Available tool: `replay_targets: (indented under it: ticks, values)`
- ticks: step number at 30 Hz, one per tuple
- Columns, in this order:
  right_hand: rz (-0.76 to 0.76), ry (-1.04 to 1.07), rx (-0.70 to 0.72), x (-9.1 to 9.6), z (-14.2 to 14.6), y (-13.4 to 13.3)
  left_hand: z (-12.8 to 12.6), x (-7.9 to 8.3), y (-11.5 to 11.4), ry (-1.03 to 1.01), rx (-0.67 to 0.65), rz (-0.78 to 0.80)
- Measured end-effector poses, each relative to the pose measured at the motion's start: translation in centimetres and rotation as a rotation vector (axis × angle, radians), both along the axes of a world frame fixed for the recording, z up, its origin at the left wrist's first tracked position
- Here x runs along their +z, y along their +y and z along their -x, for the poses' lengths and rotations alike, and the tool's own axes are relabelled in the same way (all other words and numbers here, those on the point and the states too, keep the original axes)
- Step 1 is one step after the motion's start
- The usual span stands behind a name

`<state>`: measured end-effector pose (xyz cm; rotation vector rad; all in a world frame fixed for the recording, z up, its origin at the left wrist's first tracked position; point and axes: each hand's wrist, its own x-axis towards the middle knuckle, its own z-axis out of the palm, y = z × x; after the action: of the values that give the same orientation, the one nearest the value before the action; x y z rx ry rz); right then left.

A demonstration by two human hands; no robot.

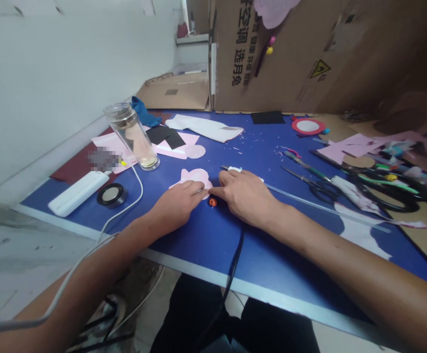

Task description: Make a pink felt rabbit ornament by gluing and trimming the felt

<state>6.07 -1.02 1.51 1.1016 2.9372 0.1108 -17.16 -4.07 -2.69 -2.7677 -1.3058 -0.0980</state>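
Note:
A pale pink cut-out with a wavy edge (pixel 196 174) lies on the blue table top. My left hand (pixel 178 201) presses on its near side, fingers together and holding it down. From the right comes my right hand (pixel 248 196), index finger stretched out to the edge of the cut-out, the other fingers partly bent. A small orange bell (pixel 212 202) sits just below that fingertip. Behind my right hand a white tool with a metal tip (pixel 234 169) is mostly hidden. A clear rod (pixel 309 202) runs right from it, and a black cord (pixel 236 255) emerges below the hand.
Left stand a glass jar (pixel 136 142), a white power bank (pixel 77 193) with a cable and a black tape roll (pixel 111 195). Right lie scissors (pixel 316 186), pliers (pixel 305 164) and craft scraps. A cardboard box (pixel 290 63) walls off the back; white cloth (pixel 204 127) lies before it.

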Motion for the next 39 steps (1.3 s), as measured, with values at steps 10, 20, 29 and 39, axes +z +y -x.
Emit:
replay_targets:
  ticks: [10, 20, 29, 39]
  values:
    - [0.654, 1.004, -0.323, 0.3, -1.5, 0.8, -0.8, 1.4, -0.4, -0.014, 0.053, 0.073]
    - [1.51, 1.517, -0.574, 1.5, -0.2, 2.4, -1.4, 0.2, -0.6, -0.138, 0.106, -0.045]
    - [1.509, 1.485, -0.558, 0.2, 0.6, 2.7, -1.5, -1.1, -0.6, -0.247, 0.135, -0.122]
    - [0.257, 0.479, -0.101, -1.0, -0.6, -0.9, -1.5, -1.1, -0.7, -0.228, 0.159, -0.084]
